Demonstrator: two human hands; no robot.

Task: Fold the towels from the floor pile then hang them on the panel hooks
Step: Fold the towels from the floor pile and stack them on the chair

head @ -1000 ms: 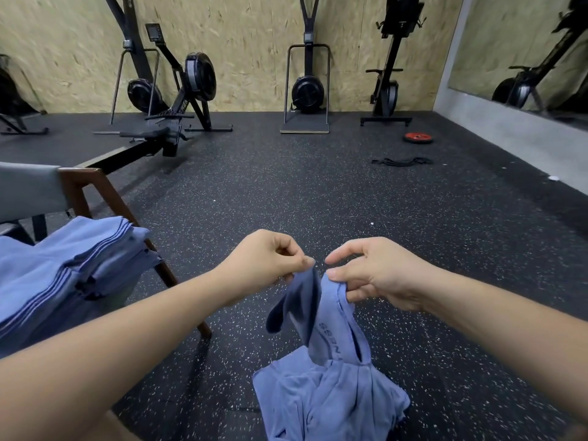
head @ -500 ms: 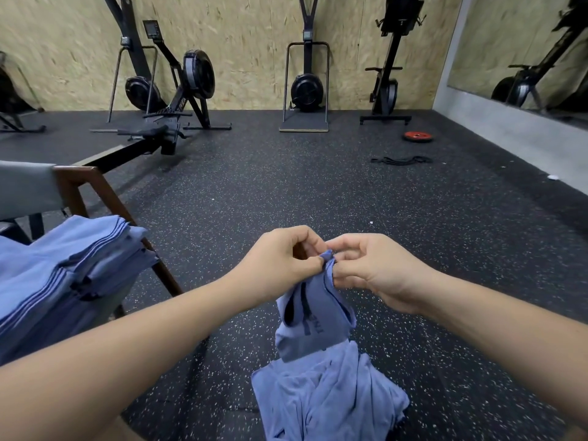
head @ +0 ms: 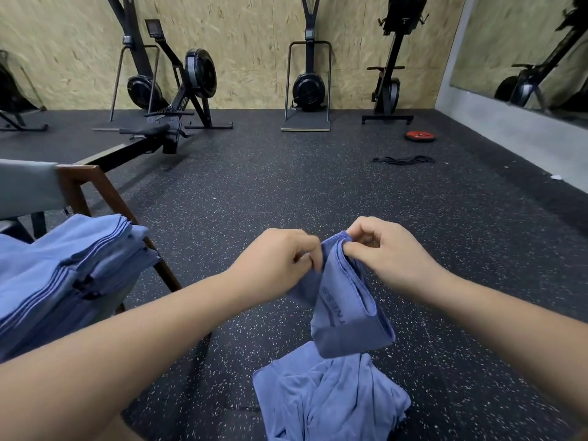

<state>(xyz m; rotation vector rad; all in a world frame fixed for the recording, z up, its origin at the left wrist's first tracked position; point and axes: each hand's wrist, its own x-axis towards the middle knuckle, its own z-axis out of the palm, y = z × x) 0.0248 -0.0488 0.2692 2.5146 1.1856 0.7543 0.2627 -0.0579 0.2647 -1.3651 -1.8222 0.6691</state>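
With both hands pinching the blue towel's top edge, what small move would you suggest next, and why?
Probably draw the left hand and right hand apart to spread the towel: both pinch its top edge close together, and it hangs bunched.

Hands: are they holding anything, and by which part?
The left hand and right hand pinch a towel by its top edge.

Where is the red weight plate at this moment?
In the head view the red weight plate lies flat on the dark floor at the far right, just beyond the black straps and right of an upright machine.
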